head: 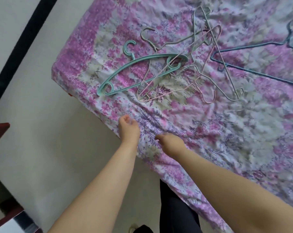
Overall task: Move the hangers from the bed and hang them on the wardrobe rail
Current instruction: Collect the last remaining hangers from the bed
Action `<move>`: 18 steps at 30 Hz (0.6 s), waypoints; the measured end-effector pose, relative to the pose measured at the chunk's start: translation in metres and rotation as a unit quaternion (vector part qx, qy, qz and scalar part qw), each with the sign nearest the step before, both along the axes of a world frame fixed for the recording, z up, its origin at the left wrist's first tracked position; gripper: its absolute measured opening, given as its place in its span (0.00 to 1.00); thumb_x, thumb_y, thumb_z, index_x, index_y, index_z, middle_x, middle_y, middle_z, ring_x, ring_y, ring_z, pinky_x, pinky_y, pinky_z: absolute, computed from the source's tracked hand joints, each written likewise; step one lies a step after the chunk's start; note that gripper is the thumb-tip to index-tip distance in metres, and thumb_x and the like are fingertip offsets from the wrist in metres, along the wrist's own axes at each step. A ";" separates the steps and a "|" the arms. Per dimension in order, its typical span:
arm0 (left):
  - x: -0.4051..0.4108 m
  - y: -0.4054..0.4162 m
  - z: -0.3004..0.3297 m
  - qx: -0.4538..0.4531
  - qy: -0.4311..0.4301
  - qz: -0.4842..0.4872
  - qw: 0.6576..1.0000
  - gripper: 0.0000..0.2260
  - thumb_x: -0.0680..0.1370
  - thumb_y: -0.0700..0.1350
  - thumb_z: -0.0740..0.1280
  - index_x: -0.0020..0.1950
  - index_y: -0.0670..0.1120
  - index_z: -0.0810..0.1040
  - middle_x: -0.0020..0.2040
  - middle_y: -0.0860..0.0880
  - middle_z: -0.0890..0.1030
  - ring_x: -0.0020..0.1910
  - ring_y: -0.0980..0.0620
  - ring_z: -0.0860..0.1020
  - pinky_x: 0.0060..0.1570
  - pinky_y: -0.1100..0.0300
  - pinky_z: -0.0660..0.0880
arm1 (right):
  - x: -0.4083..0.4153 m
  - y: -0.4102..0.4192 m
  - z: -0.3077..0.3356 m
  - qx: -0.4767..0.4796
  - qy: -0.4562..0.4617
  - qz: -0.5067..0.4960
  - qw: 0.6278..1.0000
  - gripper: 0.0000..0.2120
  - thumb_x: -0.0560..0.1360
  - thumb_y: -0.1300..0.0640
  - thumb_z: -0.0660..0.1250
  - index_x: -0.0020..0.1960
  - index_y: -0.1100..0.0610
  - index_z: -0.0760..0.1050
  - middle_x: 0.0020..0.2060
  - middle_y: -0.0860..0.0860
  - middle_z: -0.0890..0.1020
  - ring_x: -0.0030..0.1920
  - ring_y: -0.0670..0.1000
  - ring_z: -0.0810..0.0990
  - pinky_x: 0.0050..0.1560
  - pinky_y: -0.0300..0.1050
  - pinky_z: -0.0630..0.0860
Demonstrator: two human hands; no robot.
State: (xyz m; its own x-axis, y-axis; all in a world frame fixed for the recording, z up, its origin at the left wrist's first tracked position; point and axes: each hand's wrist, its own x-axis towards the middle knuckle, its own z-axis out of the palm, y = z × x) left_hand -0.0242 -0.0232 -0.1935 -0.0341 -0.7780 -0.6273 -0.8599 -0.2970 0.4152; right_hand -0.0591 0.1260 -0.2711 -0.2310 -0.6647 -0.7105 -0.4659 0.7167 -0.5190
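Floral bedsheet [209, 148] covers the bed, and all the hangers lie on it in a loose pile: the teal plastic hanger [135, 74] nearest the bed corner, thin wire ones [208, 52] crossed beside it, a blue one [253, 47] cut off by the frame. Nothing is hung yet. The left hand [128, 126] and right hand [171, 142] hover near the bed edge, loosely curled, holding nothing. No wardrobe rail is visible; the tangled wire hangers are hard to count.

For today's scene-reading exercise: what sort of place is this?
Most likely a bedroom: a bed under a floral sheet, a pile of clothes hangers lying on it, and pale floor beside it.
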 end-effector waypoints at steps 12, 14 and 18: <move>-0.113 -0.029 -0.011 -0.089 0.077 -0.185 0.976 0.21 0.82 0.50 0.59 0.74 0.51 0.60 0.75 0.50 0.62 0.71 0.48 0.66 0.66 0.51 0.69 | -0.192 -0.063 -0.019 -0.183 0.158 -0.055 0.969 0.11 0.78 0.54 0.63 0.58 0.53 0.78 0.53 0.55 0.76 0.51 0.59 0.77 0.44 0.52 0.78; -0.122 -0.033 -0.021 -0.047 0.031 -0.252 0.966 0.21 0.81 0.50 0.61 0.73 0.49 0.62 0.73 0.49 0.65 0.68 0.47 0.68 0.65 0.48 0.70 | -0.202 -0.056 -0.031 -0.092 0.144 -0.030 0.985 0.11 0.80 0.53 0.58 0.59 0.55 0.74 0.53 0.57 0.75 0.50 0.60 0.77 0.42 0.50 0.75; -0.110 -0.024 -0.047 0.007 -0.061 -0.291 0.955 0.17 0.80 0.50 0.63 0.67 0.46 0.68 0.69 0.45 0.65 0.61 0.44 0.72 0.61 0.50 0.71 | -0.174 -0.037 -0.050 -0.105 0.192 -0.037 0.975 0.13 0.76 0.58 0.65 0.61 0.57 0.74 0.56 0.60 0.74 0.57 0.62 0.73 0.47 0.50 0.73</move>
